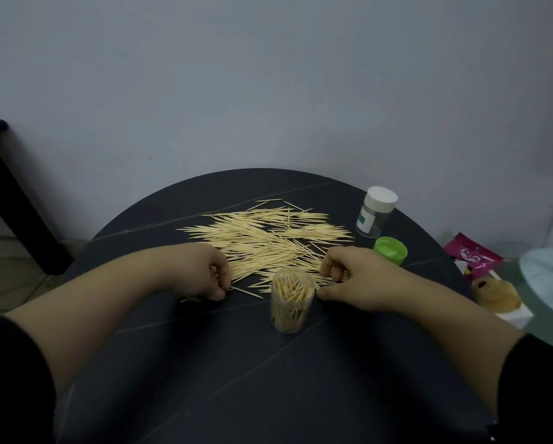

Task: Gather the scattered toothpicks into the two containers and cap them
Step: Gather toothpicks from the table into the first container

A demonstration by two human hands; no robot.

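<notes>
Item: toothpicks (262,241), loose heap, middle of the round dark table (236,379), reaching toward its far edge. Long axis: most lie flat and run left to right across the table, with some stragglers crossing at angles. Ends too fine to tell apart.

Open container (291,302): clear, upright, uncapped, at the heap's near edge, partly filled with sticks standing on end.

Left hand (204,270): at the heap's near-left fringe, fingers curled down, pinching a few sticks.

Right hand (349,277): at the near-right fringe, fingers curled onto sticks, thumb just beside the container's rim.

Green cap (390,249): lying loose toward the right edge.

Second container (376,213): behind the cap, white lid on.

Step, as judged: early gathering, most of the heap still out. Next move calls for aligning a pinched bundle upright and dropping it into the open mouth without tipping the container.
</notes>
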